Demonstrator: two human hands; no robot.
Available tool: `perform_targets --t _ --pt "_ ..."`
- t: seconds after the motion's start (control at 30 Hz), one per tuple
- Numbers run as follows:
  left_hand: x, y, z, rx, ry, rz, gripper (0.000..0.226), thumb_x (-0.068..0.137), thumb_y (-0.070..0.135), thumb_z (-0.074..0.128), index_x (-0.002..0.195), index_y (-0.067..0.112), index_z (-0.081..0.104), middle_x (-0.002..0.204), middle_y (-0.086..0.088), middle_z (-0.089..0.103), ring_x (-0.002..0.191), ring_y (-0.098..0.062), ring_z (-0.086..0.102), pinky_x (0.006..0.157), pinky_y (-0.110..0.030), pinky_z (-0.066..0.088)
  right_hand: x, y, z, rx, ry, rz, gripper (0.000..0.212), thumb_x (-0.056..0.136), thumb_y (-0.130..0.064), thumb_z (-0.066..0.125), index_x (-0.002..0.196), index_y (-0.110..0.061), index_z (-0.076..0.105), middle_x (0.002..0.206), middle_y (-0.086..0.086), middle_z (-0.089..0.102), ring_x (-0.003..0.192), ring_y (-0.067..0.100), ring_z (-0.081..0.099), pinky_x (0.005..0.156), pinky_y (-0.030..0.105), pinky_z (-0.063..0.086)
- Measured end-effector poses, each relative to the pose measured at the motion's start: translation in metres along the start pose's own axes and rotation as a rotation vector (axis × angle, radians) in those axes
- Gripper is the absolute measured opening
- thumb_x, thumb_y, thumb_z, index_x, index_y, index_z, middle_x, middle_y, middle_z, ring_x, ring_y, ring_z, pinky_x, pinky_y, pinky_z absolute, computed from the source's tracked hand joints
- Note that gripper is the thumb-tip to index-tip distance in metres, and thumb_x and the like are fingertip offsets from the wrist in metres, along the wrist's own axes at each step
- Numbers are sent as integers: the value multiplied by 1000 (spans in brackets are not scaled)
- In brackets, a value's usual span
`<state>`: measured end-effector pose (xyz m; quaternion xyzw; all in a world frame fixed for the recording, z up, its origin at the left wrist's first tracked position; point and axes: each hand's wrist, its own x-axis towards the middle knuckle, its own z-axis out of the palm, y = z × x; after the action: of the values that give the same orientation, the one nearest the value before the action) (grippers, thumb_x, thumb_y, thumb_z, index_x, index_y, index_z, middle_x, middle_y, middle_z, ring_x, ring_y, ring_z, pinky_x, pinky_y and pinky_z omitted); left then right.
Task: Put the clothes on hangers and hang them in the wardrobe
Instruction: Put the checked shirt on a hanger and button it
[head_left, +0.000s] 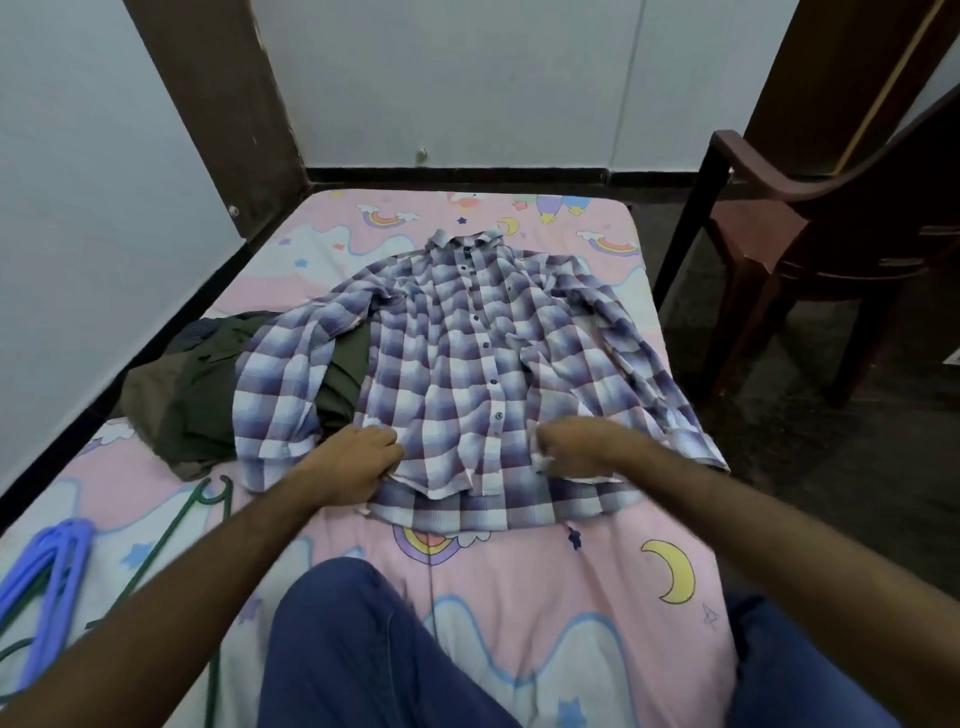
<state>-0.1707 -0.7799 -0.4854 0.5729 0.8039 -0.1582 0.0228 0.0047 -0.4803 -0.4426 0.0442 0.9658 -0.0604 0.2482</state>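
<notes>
Pink bedsheet (519, 597) carries a checked shirt (457, 353) spread flat. My left hand (358, 457) and right hand (576, 441) each pinch its hem near the bed's near edge.

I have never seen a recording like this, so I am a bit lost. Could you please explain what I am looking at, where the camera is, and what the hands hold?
There is no machine here. A person wears one camera on the head, looking down at their own arms and knees. They sit on a bed with a pink cartoon sheet. A checked shirt lies spread flat on it, buttoned, collar far from the person. The left hand and right hand each grip the shirt's lower hem. Beside the shirt lies a green garment. Nearer, on the left, lie purple hangers and a green hanger. A brown chair stands to the right.
</notes>
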Motion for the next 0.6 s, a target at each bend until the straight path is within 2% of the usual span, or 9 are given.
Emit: perform_targets --t 0.07,0.13,0.23,0.3,0.37,0.47,0.53,0.6 --pt "-8 3 10 123 -3 -76 40 62 21 71 98 23 56 97 1 55 82 -23 53 63 -37 40 17 -39 18 215 78 -54 54 94 -42 62 136 -11 49 137 10 57 118 29 58 93 40 47" --pt "-12 5 18 128 18 -129 54 56 24 78 106 23 58 104 -1 56 85 -25 56 65 -38 44 33 -64 41 204 121 1 63 94 -48 59 143 -14 39 146 10 48 125 34 55 97 47 47" --pt "-12 8 19 128 33 -158 56 62 20 82 113 23 59 109 -2 59 88 -26 61 68 -40 47 46 -79 65 13 308 71 45 99 -41 51 135 -15 44 135 9 51 115 33 56 88 46 50" --pt "-10 9 14 122 29 -140 48 79 11 71 124 21 55 119 -4 57 99 -28 61 78 -42 46 51 -79 68 -59 396 40 36 102 -32 47 132 -14 46 131 10 56 113 32 59 87 45 49" --pt "-10 5 14 123 5 -124 42 91 9 57 131 20 51 127 -5 53 109 -28 58 86 -41 43 53 -71 68 -131 397 -21 30 103 -25 45 130 -15 49 127 10 60 112 33 61 88 44 48" --pt "-18 -5 9 65 27 -88 31 90 11 59 120 21 57 114 -3 58 96 -23 59 75 -35 42 39 -48 60 -149 351 -96 21 94 -22 51 112 -21 61 115 5 66 105 31 64 88 40 46" --pt "-24 -8 3 -19 -13 -40 23 89 11 57 109 22 55 105 0 57 89 -20 56 67 -31 38 25 -32 54 -140 353 -142 13 87 -19 52 95 -21 63 101 4 69 95 29 65 82 37 48" --pt "-28 -5 -6 -42 -48 13 19 90 11 56 104 23 52 102 2 54 87 -18 55 66 -34 42 15 -21 53 -162 377 -208 9 87 -20 54 89 -20 63 92 4 70 89 28 64 74 34 42"
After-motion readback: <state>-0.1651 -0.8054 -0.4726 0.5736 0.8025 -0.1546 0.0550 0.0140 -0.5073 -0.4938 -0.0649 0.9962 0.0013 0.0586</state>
